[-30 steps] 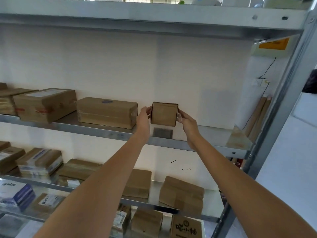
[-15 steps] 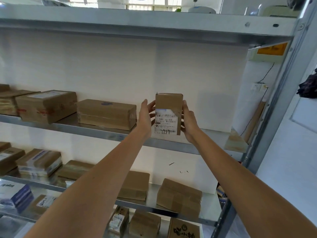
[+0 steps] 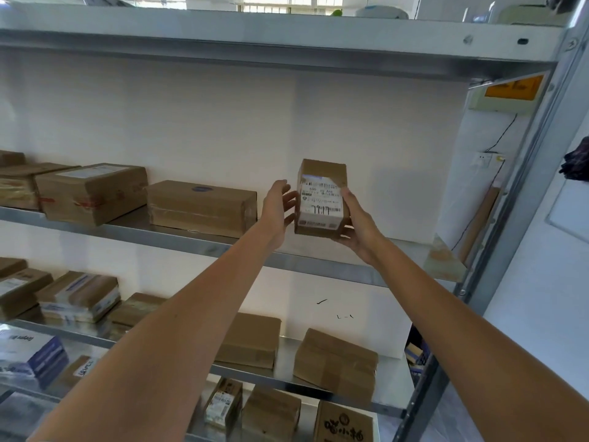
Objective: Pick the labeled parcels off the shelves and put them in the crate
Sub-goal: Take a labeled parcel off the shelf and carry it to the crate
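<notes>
A small brown cardboard parcel (image 3: 322, 199) with a white shipping label facing me is held up above the middle shelf (image 3: 318, 260). My right hand (image 3: 358, 224) grips its right side and underside. My left hand (image 3: 280, 205) is beside its left face, fingers spread, fingertips just touching or a little off it. The crate is not in view.
More brown parcels (image 3: 200, 207) lie to the left on the same metal shelf, others (image 3: 334, 358) on the shelves below, some with labels. A metal upright (image 3: 510, 218) bounds the rack on the right. A shelf board (image 3: 287, 36) runs overhead.
The parcel was turned from end-on to label-facing and lifted off the shelf. My left hand has loosened from its side while the right hand now carries it from below.
</notes>
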Available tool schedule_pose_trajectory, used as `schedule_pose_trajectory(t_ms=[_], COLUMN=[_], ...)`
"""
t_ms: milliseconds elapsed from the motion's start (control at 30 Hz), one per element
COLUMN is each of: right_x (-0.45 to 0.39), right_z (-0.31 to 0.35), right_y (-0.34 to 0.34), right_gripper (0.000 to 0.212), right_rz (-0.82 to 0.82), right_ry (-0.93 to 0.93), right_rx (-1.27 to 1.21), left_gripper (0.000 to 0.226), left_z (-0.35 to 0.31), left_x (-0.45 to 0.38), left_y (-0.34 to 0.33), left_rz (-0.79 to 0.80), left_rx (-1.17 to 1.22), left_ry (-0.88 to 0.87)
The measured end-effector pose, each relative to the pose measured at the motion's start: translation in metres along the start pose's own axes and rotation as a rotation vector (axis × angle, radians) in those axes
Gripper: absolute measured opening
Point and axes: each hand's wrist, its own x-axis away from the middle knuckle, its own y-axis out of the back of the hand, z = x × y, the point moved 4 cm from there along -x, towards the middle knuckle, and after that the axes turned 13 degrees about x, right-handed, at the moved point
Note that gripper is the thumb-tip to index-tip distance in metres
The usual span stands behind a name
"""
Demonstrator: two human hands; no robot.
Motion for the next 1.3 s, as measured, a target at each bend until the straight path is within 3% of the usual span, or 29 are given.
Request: schedule_pose_trajectory(t_ms=[133, 567, 733, 967, 1200, 1300], right_x=[0.003, 0.000, 0.002, 0.002, 0.002, -0.003], right_z=[0.004, 0.016, 0.019, 0.005, -0.020, -0.028], right_y=[0.003, 0.007, 0.002, -0.008, -0.004, -0.008], right_gripper=[0.055, 0.054, 0.059, 0.038, 0.057, 0.068], right_rz=[-0.046, -0.382, -0.324, -0.258, -0.161, -0.154], right_ry=[-0.016, -0.074, -0.137, -0.089, -0.223, -0.241], right_rx=[-0.036, -0.014, 0.017, 0.044, 0.065, 0.070], left_gripper=[0.038, 0.050, 0.049, 0.039, 0.063, 0.063], left_z=[0.003, 0.016, 0.014, 0.019, 0.044, 0.050], left_x=[-0.002, -0.004, -0.004, 0.001, 0.000, 0.003], left_y=[-0.002, -0.005, -0.001, 0.001, 0.005, 0.006], left_rz=[0.032, 0.068, 0.048, 0.075, 0.049, 0.057], left_rx=[-0.075, -0.004, -0.038, -0.145, -0.196, -0.191], left_ry=[-0.015, 0.063, 0.060, 0.055, 0.198, 0.246])
